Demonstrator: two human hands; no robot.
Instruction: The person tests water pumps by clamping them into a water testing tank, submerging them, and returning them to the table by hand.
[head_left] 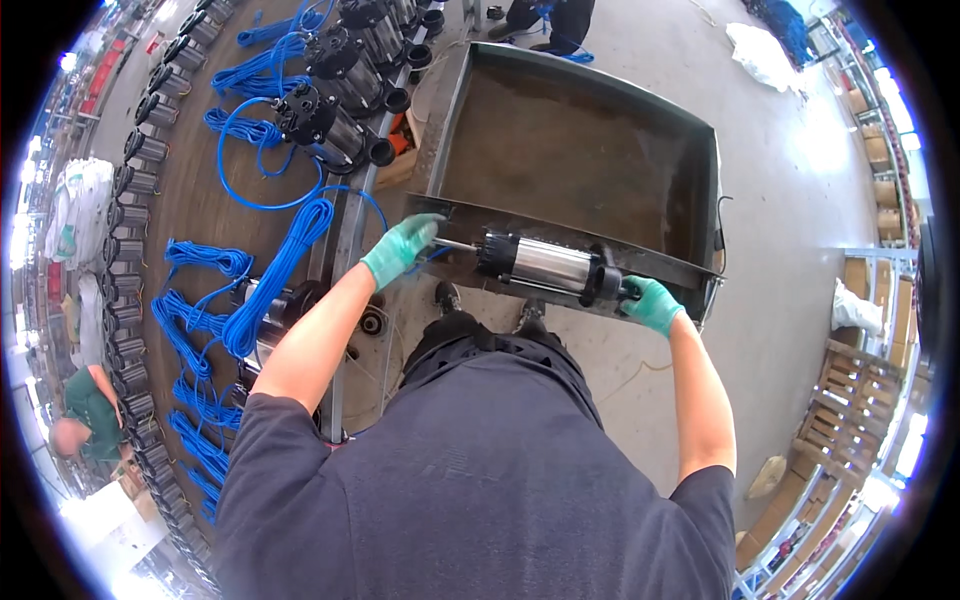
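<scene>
A pump (pixel 550 264) with a shiny steel cylinder and black end caps lies on its side along the near ledge of a water-filled metal tank (pixel 690 258). My right hand (pixel 652 304), in a green glove, is closed round the black fitting at the pump's right end. At the opposite end, my gloved left hand (pixel 404 250) is closed at a thin metal rod (pixel 456 245) that runs to the black cap. Whatever part of the rod sits inside the fingers is hidden. Blue cable passes just below and behind this hand.
Left of me, a bench (pixel 222 140) carries more steel pumps (pixel 325 125) and coils of blue cable (pixel 280 270). A long row of motors (pixel 128 250) stands beyond it. One person (pixel 90 410) is at far left; another's legs (pixel 560 22) show behind the tank. Pallets (pixel 850 405) stand right.
</scene>
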